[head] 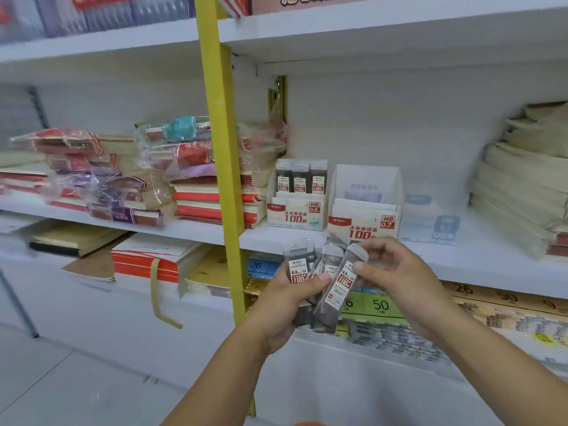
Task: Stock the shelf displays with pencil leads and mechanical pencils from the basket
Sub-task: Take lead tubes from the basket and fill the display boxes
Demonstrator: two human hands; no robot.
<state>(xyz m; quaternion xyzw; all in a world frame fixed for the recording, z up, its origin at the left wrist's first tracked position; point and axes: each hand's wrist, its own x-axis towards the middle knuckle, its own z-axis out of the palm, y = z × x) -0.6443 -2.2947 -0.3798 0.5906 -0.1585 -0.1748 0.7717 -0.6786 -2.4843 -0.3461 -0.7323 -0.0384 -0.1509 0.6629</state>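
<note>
Nearest, the left hand (285, 309) was clenched round a loose fan of lead packs (298, 272), thumb on top. The right hand (396, 272) was just beside it, its fingers (361, 267) pinching a single pack (339, 292) near the top end, with that pack touching the fan.

- **Drop:** the wrappers looked slick, so pulling the one free could have dragged its neighbours out onto the floor (61, 379).
- **Wrong box:** the labels read 0.5. On the shelf (267, 236) beyond, the 0.5 box (296, 212) sat right beside the 0.7 box (365, 221), so a rushed reach could have mis-slotted it.
- **Knock-over:** three packs stood upright at the back of the 0.5 box, and a hard push could have tipped them or slid the light card box.

Notebooks (522, 186) were stacked further right. No basket or pencils seen.
</note>
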